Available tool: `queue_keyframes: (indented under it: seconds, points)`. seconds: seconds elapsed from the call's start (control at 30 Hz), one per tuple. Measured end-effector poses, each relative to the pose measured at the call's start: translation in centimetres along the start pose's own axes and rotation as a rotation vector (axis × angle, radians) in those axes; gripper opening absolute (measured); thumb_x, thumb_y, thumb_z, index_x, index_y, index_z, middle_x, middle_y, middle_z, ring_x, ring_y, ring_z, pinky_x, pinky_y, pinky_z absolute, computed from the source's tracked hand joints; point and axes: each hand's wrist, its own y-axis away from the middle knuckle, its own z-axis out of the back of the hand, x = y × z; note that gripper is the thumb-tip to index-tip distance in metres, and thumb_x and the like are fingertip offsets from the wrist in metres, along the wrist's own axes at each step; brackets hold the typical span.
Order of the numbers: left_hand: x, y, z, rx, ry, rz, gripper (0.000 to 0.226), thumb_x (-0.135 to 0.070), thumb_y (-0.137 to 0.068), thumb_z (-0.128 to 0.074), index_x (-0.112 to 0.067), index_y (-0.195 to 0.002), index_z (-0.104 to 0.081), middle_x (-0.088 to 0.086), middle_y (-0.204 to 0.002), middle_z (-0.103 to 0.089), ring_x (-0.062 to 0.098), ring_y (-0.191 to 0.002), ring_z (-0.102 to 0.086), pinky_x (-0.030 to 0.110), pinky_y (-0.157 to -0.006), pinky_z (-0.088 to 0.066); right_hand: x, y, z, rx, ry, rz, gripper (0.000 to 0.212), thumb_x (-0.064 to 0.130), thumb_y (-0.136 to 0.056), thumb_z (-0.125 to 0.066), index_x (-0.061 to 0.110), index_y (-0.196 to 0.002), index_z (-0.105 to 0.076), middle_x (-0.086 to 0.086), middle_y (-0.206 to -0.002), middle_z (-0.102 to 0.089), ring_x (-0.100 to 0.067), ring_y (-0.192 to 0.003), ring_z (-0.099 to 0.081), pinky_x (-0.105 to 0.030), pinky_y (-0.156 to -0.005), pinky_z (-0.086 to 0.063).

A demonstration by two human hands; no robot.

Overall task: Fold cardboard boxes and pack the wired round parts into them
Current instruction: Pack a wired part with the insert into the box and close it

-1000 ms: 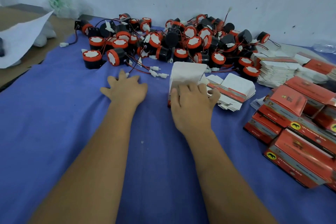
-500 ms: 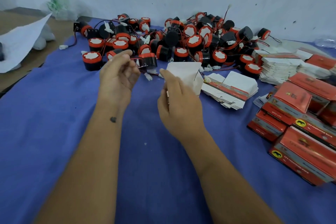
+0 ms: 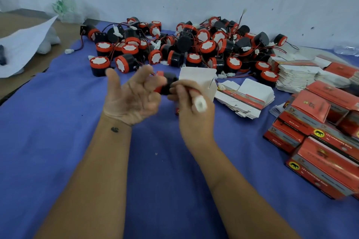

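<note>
Centre of frame: the left hand (image 3: 134,95), palm up and fingers spread, carries a black-and-red wired round part (image 3: 165,84) at its fingertips; the fingers are blurred, so how firmly they bear on the part cannot be told. The right hand (image 3: 191,106) is closed around the part's red lead, whose white connector plug (image 3: 200,104) stands out above the knuckles. Holding body and lead in separate hands presumably lets the wire be gathered or coiled so that it fits inside a carton with the part.

Just behind the right hand, an erected white cardboard box (image 3: 200,78) stands on the blue cloth (image 3: 58,141) with its flap raised, placed within short reach, apparently to receive this part. Whether the right hand touches it cannot be told.

Upper centre: the heap of unpacked round parts (image 3: 194,48), red-rimmed with white faces, lies against the wall, their leads tangled. To the right of the box lies a stack of flat carton blanks (image 3: 248,99), white side up; further folded blanks (image 3: 295,75) are piled behind. Right edge: closed red boxes (image 3: 318,141) are stacked, seemingly finished work kept apart from the supply. Upper left: a white paper sheet (image 3: 21,46) rests on the bare tabletop, off the cloth.

Judged stage: one box folded, its part in hand, insertion not yet done.
</note>
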Motion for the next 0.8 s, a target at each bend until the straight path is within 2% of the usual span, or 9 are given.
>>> queue_keyframes:
  seconds: [0.1,0.17,0.27,0.3,0.4,0.5,0.6,0.7,0.8]
  points:
    - [-0.2,-0.5,-0.4,-0.134,0.142,-0.184,0.054,-0.051,-0.093,-0.059,-0.003,-0.11,-0.073,0.017,-0.105,-0.073,0.029,-0.071,-0.069,0.027,-0.058,-0.045,1.3,-0.9,1.1,-0.276,-0.139,0.02,0.024,0.012,-0.101,-0.043,0.024,-0.086,-0.057,0.003,-0.078,-0.058,-0.003,-0.066,-0.053,-0.015,-0.062,-0.044]
    - [0.1,-1.3,-0.3,-0.376,-0.053,-0.306,0.06,-0.068,-0.09,-0.039,-0.024,-0.109,-0.075,0.0,-0.094,-0.074,0.014,-0.066,-0.063,0.02,-0.055,-0.041,1.5,-1.5,2.4,-0.436,-0.221,0.017,0.026,0.011,-0.103,-0.04,0.021,-0.084,-0.055,0.004,-0.071,-0.056,-0.004,-0.061,-0.049,-0.016,-0.059,-0.041]
    - [1.7,-3.4,0.3,-0.773,-0.628,-0.267,0.05,-0.062,-0.086,-0.051,-0.043,-0.132,-0.051,-0.002,-0.119,-0.067,0.014,-0.106,-0.062,0.025,-0.077,-0.049,1.4,-2.1,4.0,-0.552,-0.274,-0.015,0.027,0.009,-0.104,-0.038,0.014,-0.083,-0.053,0.0,-0.072,-0.053,-0.004,-0.059,-0.046,-0.017,-0.055,-0.038]
    - [2.4,-3.9,0.5,-0.782,-0.819,-0.177,0.057,-0.053,-0.086,-0.061,-0.048,-0.138,-0.038,-0.003,-0.129,-0.061,0.011,-0.119,-0.056,0.024,-0.082,-0.049,1.4,-2.3,4.3,-0.573,-0.295,-0.025,0.026,0.009,-0.105,-0.038,0.012,-0.083,-0.053,-0.003,-0.074,-0.052,-0.004,-0.058,-0.045,-0.018,-0.055,-0.037]
    - [5.0,-4.4,1.2,-0.6,-1.157,0.095,0.117,-0.046,-0.062,-0.09,-0.058,-0.142,-0.005,0.002,-0.156,-0.032,0.006,-0.137,-0.038,0.02,-0.096,-0.042,1.4,-2.7,5.1,-0.639,-0.371,-0.026,0.028,0.009,-0.105,-0.037,0.011,-0.081,-0.052,-0.004,-0.07,-0.05,-0.007,-0.056,-0.044,-0.02,-0.053,-0.035]
    - [7.4,-5.3,0.7,-0.571,-1.326,0.123,0.143,-0.05,-0.046,-0.094,-0.051,-0.147,0.008,0.0,-0.16,-0.024,0.01,-0.145,-0.026,0.04,-0.116,-0.033,1.4,-3.0,5.9,-0.679,-0.442,-0.044,0.031,0.011,-0.104,-0.04,0.012,-0.077,-0.054,0.007,-0.058,-0.052,-0.004,-0.054,-0.046,-0.019,-0.051,-0.036]
    - [9.5,-6.5,0.3,-0.628,-1.381,0.001,0.137,-0.039,-0.052,-0.095,-0.04,-0.152,-0.002,-0.015,-0.15,-0.035,0.001,-0.141,-0.032,0.034,-0.118,-0.032,1.2,-3.2,6.3,-0.611,-0.479,-0.088,0.032,0.01,-0.103,-0.04,0.011,-0.075,-0.055,0.01,-0.053,-0.052,-0.004,-0.052,-0.046,-0.018,-0.051,-0.036]
    - [9.5,-6.5,0.8,-0.716,-1.304,-0.056,0.126,-0.029,-0.059,-0.094,-0.032,-0.153,-0.011,-0.04,-0.115,-0.045,-0.03,-0.106,-0.044,-0.003,-0.089,-0.037,0.9,-3.1,6.1,-0.58,-0.445,-0.096,0.031,0.01,-0.104,-0.039,0.011,-0.076,-0.053,0.006,-0.056,-0.051,-0.005,-0.053,-0.045,-0.018,-0.05,-0.036]
    - [8.0,-5.7,1.0,-0.739,-1.274,0.033,0.133,-0.052,-0.047,-0.085,-0.036,-0.154,-0.008,-0.019,-0.107,-0.064,-0.017,-0.098,-0.058,0.005,-0.086,-0.044,0.5,-2.9,5.8,-0.665,-0.382,-0.075,0.031,0.01,-0.105,-0.038,0.012,-0.076,-0.051,0.0,-0.064,-0.046,-0.007,-0.055,-0.041,-0.018,-0.053,-0.037]
